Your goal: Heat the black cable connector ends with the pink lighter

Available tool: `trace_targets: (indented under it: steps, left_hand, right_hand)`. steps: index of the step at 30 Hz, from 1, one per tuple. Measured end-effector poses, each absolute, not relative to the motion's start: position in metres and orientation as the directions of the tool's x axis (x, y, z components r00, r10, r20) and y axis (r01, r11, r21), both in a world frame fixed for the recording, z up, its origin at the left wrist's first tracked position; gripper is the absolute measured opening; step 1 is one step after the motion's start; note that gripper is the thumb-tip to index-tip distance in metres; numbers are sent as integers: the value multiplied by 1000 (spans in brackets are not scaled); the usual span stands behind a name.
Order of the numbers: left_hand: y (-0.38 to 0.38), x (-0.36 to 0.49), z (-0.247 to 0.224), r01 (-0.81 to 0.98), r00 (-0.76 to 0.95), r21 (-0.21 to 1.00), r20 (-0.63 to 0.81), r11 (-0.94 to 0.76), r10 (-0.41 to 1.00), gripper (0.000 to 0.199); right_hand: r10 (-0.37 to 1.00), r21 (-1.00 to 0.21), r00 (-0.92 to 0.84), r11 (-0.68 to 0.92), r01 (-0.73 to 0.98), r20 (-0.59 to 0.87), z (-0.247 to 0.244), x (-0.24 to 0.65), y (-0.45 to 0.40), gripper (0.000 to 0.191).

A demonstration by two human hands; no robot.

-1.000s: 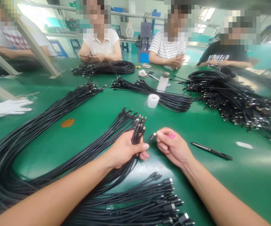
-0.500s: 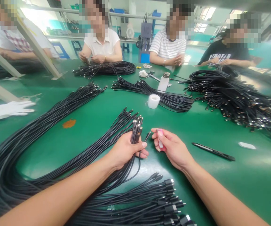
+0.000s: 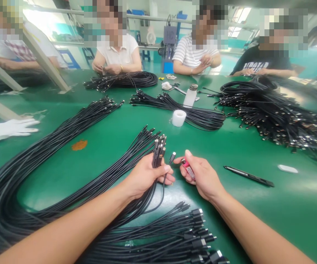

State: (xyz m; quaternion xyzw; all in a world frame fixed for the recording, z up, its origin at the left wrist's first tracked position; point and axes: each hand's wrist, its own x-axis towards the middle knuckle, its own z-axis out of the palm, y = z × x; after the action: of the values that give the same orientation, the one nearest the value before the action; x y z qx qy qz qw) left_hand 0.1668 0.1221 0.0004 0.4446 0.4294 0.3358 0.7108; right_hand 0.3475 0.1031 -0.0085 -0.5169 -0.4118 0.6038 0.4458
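Observation:
My left hand (image 3: 150, 172) is closed round a bunch of black cables (image 3: 158, 151), their metal-tipped connectors pointing up. One cable's connector (image 3: 172, 157) stands apart from that bunch, held at the fingertips and leaning toward the right. Close beside it, my right hand (image 3: 202, 174) grips a pink lighter (image 3: 188, 169), with the thumb raised near its top. No flame shows. Below my hands, more cable ends (image 3: 199, 227) with black plugs lie on the green table (image 3: 92, 176). Long cables curve round from the left.
Right of my hand lie a black pen-like tool (image 3: 248, 176) and a small white piece (image 3: 287, 168). Ahead are a white roll (image 3: 178, 118), a bottle (image 3: 190, 96) and cable bundles (image 3: 202, 116). A white glove (image 3: 10, 130) lies left. Several people sit across the table.
My right hand has turned the lighter so its top tilts left, and the thumb has lifted. The single connector in my left hand is more upright. The view has shifted slightly.

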Motion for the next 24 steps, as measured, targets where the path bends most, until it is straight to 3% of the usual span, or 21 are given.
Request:
trace_targets:
  steps: [13, 19, 24]
  left_hand:
    - [122, 168, 0, -84, 411, 919, -320, 385, 854, 33]
    - [121, 169, 1, -96, 400, 914, -328, 395, 856, 44]
    - [118, 170, 4, -94, 445, 916, -311, 390, 840, 48]
  right_hand:
    - [973, -972, -50, -228, -52, -226, -9, 346, 103, 47]
    - [985, -992, -138, -109, -65, -99, -13, 346, 100, 30]
    - [982, -974, -161, -130, -183, -101, -8, 344, 97, 41]
